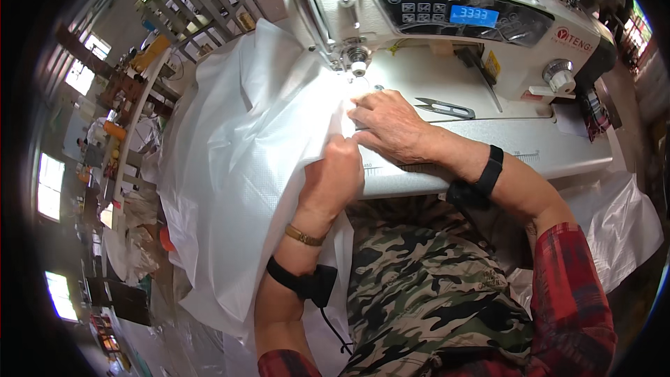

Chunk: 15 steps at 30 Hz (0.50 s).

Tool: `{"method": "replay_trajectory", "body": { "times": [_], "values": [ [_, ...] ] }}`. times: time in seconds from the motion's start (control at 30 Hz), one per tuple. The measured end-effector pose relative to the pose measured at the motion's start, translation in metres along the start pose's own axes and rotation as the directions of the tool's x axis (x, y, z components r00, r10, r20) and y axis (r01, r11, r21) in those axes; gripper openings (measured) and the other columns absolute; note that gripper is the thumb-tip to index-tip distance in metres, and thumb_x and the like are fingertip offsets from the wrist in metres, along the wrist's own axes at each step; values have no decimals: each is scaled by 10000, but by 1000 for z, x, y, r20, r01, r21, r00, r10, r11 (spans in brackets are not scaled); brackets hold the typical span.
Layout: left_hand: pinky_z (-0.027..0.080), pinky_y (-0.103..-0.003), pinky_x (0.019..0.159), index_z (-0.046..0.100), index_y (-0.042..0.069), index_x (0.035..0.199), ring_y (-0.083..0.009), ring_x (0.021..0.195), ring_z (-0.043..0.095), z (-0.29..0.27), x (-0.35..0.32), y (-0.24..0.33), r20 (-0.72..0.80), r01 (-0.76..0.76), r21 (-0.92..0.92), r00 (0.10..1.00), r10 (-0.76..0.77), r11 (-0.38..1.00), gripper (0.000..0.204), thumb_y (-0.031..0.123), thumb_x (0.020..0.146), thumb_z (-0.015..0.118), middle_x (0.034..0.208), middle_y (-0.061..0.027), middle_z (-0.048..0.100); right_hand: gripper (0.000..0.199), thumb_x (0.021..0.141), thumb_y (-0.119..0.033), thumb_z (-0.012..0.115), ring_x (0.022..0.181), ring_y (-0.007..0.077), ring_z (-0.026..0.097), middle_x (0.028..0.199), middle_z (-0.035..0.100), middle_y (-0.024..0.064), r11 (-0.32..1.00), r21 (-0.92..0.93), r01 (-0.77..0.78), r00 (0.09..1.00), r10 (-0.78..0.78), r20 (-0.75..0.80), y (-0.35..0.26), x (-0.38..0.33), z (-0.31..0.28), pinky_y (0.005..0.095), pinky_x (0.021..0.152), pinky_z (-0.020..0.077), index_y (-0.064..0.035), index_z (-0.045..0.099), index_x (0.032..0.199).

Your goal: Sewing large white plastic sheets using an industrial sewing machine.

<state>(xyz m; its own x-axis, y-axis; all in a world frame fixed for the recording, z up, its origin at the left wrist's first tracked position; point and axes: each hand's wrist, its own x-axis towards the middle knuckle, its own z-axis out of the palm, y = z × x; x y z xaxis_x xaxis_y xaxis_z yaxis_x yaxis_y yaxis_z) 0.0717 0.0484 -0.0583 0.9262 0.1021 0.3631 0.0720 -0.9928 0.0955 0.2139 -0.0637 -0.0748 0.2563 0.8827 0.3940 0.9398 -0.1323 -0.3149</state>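
A large sheet of white woven plastic fabric (pixel 230 126) drapes over the left side of the sewing table and hangs down past its front. My left hand (pixel 335 171) is closed on the edge of this fabric, just in front of the needle area. Beside it my right hand (pixel 391 126) pinches the same edge, its fingertips close to the left hand's. Directly beyond both hands stands the head of a white sewing machine (pixel 357 63), its lamp glaring on the fabric. Glare hides the needle and presser foot.
Thread snips (pixel 444 108) lie on the machine bed right of my right hand. Behind them a dark thin tool (pixel 481 73) leans by the machine's pillar. A lit control panel (pixel 474 15) spans the arm. More white plastic sheeting (pixel 621 230) hangs at the right.
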Motion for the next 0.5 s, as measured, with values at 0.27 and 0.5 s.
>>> {"method": "replay_trajectory", "body": {
  "times": [0.27, 0.5],
  "values": [
    [514, -447, 645, 662, -60, 735, -389, 656, 656, 23, 44, -14, -35, 163, -37, 986, -165, 986, 142, 23, 823, 587, 691, -255, 626, 252, 912, -157, 534, 1104, 303, 531, 1149, 601, 161, 996, -49, -79, 994, 74, -83, 2, 11, 12, 421, 946, 406, -20, 682, 1064],
    [500, -382, 735, 589, -7, 1177, -321, 841, 636, 16, -6, 0, 37, 178, -19, 984, -177, 984, 299, 126, 909, 572, 937, -242, 637, 270, 922, -171, 513, 1074, 302, 552, 1088, 628, 158, 995, -69, -66, 995, 61, -76, 16, 12, 10, 428, 915, 420, -33, 710, 1044]
  ]
}}
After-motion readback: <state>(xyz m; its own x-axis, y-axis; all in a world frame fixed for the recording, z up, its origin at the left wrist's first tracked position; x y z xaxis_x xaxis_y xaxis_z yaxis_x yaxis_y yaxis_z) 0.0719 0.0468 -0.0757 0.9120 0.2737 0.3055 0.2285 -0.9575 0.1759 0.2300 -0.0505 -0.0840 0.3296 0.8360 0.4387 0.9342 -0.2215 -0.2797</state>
